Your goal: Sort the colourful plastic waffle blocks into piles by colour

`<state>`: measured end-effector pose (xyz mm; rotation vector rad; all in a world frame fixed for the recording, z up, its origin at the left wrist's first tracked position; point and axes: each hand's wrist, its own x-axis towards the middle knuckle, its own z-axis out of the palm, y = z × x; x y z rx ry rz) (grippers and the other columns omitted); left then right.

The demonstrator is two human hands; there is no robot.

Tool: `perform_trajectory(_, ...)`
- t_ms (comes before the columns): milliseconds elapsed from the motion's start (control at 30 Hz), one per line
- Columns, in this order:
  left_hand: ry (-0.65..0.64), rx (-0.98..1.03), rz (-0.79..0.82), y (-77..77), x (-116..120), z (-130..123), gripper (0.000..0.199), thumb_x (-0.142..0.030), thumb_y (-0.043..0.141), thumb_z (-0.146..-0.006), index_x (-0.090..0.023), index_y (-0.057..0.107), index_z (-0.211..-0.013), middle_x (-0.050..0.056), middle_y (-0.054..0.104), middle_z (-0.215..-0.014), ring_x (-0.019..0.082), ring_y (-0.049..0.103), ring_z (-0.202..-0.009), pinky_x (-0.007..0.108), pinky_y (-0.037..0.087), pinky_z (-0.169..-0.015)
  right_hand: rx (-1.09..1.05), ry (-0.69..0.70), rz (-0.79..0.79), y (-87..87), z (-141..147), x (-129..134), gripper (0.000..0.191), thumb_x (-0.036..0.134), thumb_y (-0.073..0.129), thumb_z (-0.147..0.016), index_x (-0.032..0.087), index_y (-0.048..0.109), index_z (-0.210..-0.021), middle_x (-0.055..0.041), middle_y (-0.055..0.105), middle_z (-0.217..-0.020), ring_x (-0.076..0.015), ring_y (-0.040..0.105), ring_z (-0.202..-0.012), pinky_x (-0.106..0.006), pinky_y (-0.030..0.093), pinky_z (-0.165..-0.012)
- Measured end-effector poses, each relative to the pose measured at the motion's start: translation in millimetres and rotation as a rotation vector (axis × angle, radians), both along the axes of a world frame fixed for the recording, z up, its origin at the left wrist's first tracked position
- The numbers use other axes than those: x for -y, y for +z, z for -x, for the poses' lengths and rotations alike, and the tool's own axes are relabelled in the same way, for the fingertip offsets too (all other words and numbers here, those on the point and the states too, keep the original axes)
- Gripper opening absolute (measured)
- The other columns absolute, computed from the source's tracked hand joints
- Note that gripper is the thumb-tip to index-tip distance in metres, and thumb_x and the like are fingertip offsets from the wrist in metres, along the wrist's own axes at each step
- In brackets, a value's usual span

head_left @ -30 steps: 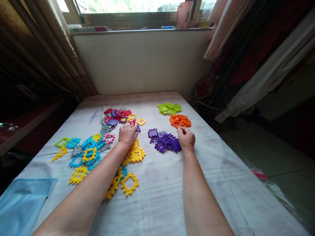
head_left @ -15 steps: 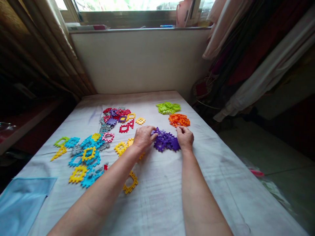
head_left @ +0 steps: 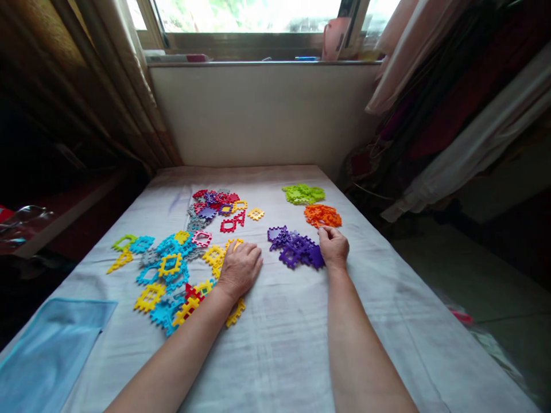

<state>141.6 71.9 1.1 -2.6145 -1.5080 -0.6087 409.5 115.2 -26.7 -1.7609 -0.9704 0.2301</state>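
My left hand is over the right edge of the yellow pieces, palm down with its fingers curled; whether it grips one is hidden. My right hand is closed in a pinch at the right end of the purple pile; what lies between its fingertips is too small to make out. Beyond it lie an orange pile and a lime green pile. Mixed blue, yellow and grey pieces spread out left of my left hand.
Red, purple and grey pieces lie at the back left of the cloth-covered table. One yellow piece sits by itself near them. A light blue cloth covers the front left corner. Curtains hang on both sides.
My left hand has left the purple pile and moved left and nearer, to the yellow pieces. A purple piece shows at the pile's left end. My right hand stays beside the pile. The view has shifted.
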Motion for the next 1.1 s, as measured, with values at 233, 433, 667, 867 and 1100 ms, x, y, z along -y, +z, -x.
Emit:
perform_trajectory(233,0.030,0.003,-0.019,12.5,-11.5,35.6,0.024,-0.035,0.051,-0.093,-0.021,0.069,-0.103,0.009,0.070,-0.121,0.028,0.060,-0.116,0.054,0.033,-0.110,0.018,-0.018,0.017,-3.3,-2.5,-1.3,0.042,0.050,0.052,-0.072,0.018,0.076,-0.083,-0.0101,0.076,-0.076,-0.0248,0.068,-0.073,-0.034,0.051,-0.071)
perform_trajectory(433,-0.043,0.035,0.027,10.9,8.9,42.0,0.026,-0.041,0.058,-0.090,-0.025,0.068,-0.107,0.008,0.069,-0.123,0.027,0.058,-0.120,0.053,0.032,-0.112,0.160,-0.099,-0.108,18.3,9.8,9.2,0.041,0.048,0.050,-0.078,0.017,0.076,-0.086,-0.0113,0.076,-0.082,-0.0227,0.066,-0.071,-0.034,0.051,-0.073)
perform_trajectory(667,0.069,0.388,0.100,8.1,-23.5,68.1,0.023,-0.034,0.052,-0.090,-0.024,0.070,-0.100,0.008,0.073,-0.112,0.023,0.065,-0.108,0.043,0.046,-0.102,0.402,0.318,-0.190,59.1,87.1,9.0,0.034,0.040,0.046,-0.090,0.021,0.073,-0.091,-0.0086,0.074,-0.090,-0.0203,0.067,-0.079,-0.032,0.052,-0.080)
perform_trajectory(867,0.232,1.009,0.198,5.3,-41.6,88.8,0.033,-0.048,0.054,-0.086,-0.023,0.072,-0.096,0.006,0.076,-0.097,0.022,0.069,-0.095,0.036,0.053,-0.089,0.573,0.683,0.064,63.8,179.1,-57.1,0.031,0.031,0.059,-0.088,0.024,0.069,-0.117,-0.0075,0.070,-0.118,-0.0212,0.065,-0.106,-0.032,0.051,-0.092)
perform_trajectory(1100,0.292,1.404,0.374,-0.3,-45.4,87.6,0.045,-0.060,0.061,-0.079,-0.020,0.071,-0.097,0.008,0.074,-0.101,0.021,0.068,-0.093,0.036,0.054,-0.086,0.764,0.753,0.281,52.8,224.5,-120.5,0.041,0.035,0.068,-0.084,0.027,0.065,-0.124,-0.0080,0.061,-0.135,-0.0259,0.057,-0.122,-0.039,0.047,-0.100)
